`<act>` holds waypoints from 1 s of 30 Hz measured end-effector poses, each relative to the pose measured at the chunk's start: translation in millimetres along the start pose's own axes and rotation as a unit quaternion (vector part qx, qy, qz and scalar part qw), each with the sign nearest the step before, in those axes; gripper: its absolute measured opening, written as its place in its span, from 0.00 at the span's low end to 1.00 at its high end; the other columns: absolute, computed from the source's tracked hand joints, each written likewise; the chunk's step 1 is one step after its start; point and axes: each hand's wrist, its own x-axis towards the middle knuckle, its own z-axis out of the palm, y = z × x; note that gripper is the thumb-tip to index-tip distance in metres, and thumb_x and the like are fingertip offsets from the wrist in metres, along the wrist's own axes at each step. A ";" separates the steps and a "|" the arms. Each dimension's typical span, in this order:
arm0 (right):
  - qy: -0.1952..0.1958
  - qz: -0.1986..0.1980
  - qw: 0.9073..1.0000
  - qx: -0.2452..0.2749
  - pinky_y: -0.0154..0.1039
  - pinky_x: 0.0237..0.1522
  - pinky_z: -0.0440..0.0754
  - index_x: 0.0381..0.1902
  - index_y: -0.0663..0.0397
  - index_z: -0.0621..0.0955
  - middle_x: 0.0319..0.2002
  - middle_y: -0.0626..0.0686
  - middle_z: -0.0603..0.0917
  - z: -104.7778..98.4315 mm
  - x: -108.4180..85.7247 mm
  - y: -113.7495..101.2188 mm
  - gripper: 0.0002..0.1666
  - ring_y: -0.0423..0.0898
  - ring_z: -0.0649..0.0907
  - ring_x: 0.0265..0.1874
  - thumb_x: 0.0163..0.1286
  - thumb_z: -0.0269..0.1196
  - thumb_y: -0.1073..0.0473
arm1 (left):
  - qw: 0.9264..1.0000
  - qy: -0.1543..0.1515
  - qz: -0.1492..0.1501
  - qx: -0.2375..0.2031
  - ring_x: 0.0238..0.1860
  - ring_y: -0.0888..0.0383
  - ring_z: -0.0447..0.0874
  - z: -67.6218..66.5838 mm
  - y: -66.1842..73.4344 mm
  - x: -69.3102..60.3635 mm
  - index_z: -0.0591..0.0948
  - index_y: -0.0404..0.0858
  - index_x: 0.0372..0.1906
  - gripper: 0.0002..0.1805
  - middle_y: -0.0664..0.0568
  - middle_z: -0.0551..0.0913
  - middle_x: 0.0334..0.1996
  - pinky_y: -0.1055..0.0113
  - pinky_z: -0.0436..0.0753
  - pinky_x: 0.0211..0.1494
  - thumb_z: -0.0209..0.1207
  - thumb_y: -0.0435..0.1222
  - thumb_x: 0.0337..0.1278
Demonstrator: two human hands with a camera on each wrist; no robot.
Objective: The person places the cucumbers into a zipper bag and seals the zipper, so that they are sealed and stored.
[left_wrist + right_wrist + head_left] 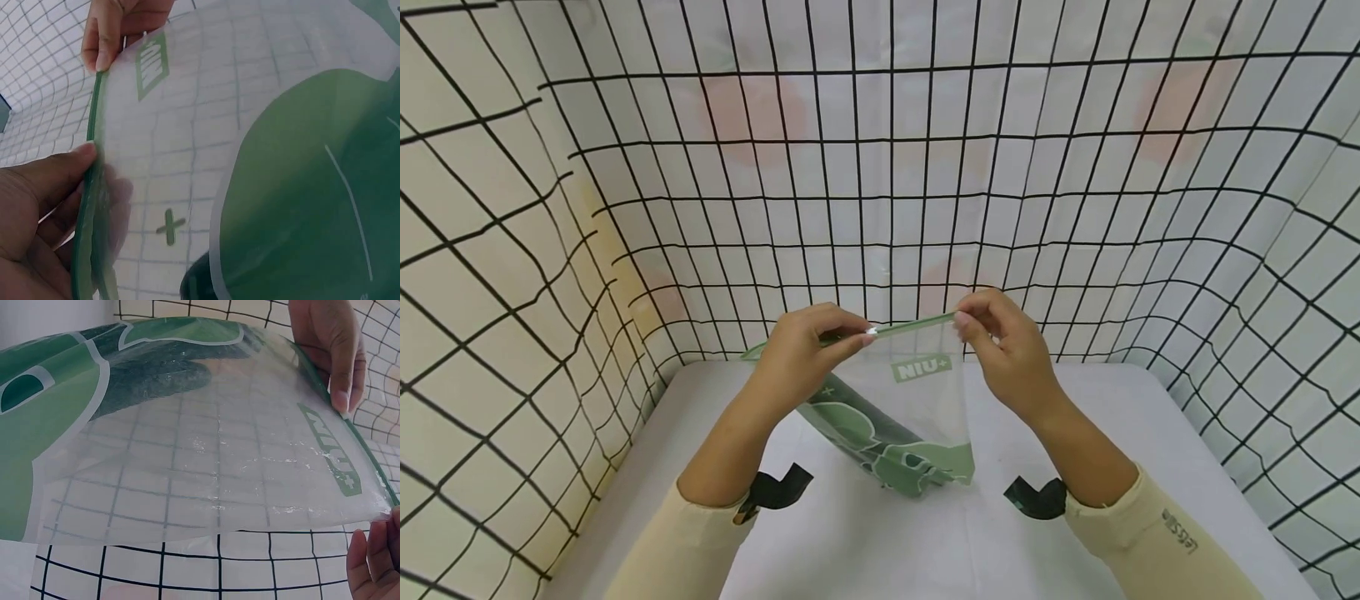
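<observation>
A clear zip bag (925, 408) with green print and a "NIU+" label hangs tilted between my hands, its green zip edge at the top. My left hand (801, 354) pinches that edge between thumb and forefinger, left of the label. At the right end of the zip, my right hand (1011, 358) pinches the corner. A long dark green thing (156, 384) shows through the plastic; its kind is hard to tell. In the left wrist view, the left thumb lies against the zip strip (92, 119).
A white tabletop (865, 550) lies under the bag. White walls with a black grid (891, 197) stand behind and on both sides. Black straps hang at the left wrist (778, 490) and right wrist (1037, 500).
</observation>
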 end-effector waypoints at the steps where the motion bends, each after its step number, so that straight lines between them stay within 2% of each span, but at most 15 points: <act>1: 0.001 0.000 1.000 -0.002 0.27 0.40 0.80 0.46 0.57 0.78 0.38 0.47 0.80 -0.5 -0.3 0.1 0.04 0.39 0.81 0.35 0.78 0.57 0.63 | 1.000 -0.002 0.002 -0.002 0.41 0.64 0.85 -0.8 -0.4 -0.4 0.89 0.45 0.42 0.07 0.60 0.88 0.40 0.69 0.88 0.44 0.68 0.41 0.62; 8: 0.011 0.004 1.000 0.007 0.27 0.41 0.82 0.46 0.60 0.78 0.41 0.49 0.81 -4.7 -1.3 3.4 0.05 0.41 0.81 0.35 0.77 0.57 0.65 | 1.000 -0.009 -0.010 0.021 0.41 0.63 0.84 -7.2 -4.4 -2.7 0.89 0.46 0.43 0.07 0.60 0.87 0.39 0.68 0.86 0.44 0.68 0.41 0.63; 16: 0.023 0.022 0.999 0.001 0.28 0.37 0.81 0.46 0.61 0.78 0.41 0.47 0.80 -13.8 -2.8 8.8 0.05 0.40 0.80 0.34 0.78 0.57 0.64 | 0.999 -0.011 -0.019 0.028 0.47 0.61 0.86 -16.1 -12.1 -7.3 0.89 0.46 0.43 0.07 0.59 0.87 0.42 0.62 0.87 0.52 0.67 0.41 0.64; 24: 0.030 0.041 0.999 -0.001 0.26 0.36 0.80 0.48 0.60 0.77 0.39 0.45 0.78 -24.6 -6.4 13.6 0.07 0.40 0.79 0.34 0.78 0.57 0.63 | 0.998 0.016 -0.031 0.051 0.48 0.57 0.85 -28.9 -25.4 -18.8 0.89 0.46 0.44 0.07 0.56 0.89 0.44 0.60 0.85 0.48 0.68 0.40 0.63; 30: 0.034 0.046 0.998 0.008 0.27 0.35 0.80 0.49 0.60 0.76 0.41 0.49 0.78 -31.3 -8.3 18.5 0.08 0.42 0.77 0.33 0.78 0.57 0.62 | 0.998 0.018 -0.037 0.046 0.46 0.57 0.83 -36.1 -33.1 -23.2 0.88 0.47 0.43 0.06 0.57 0.87 0.45 0.60 0.82 0.45 0.68 0.40 0.63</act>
